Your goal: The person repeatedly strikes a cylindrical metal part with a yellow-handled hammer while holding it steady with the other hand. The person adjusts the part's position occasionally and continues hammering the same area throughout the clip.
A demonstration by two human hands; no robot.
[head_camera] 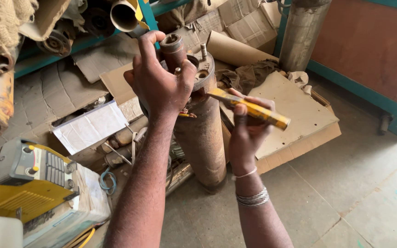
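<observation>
Concrete floor (345, 193), frame centre: our left hand (161, 85) grips upright rusty cylinder (203, 138) top; right hand (244, 131) closed around yellow tool (249, 109), touching its flange.

Pipe (203, 133) under my left hand (161, 85): rusty brown, darker stains near base. Tool handle (249, 109) in my right hand (246, 133): yellow, worn, black scuffs. Bracelets (252, 198) on my wrist: silver. Machine (28, 183) at left: yellow with grey panel. Floor (345, 193): grey. Cardboard (295, 119): pale tan. Shelf frame (364, 92): teal.
</observation>
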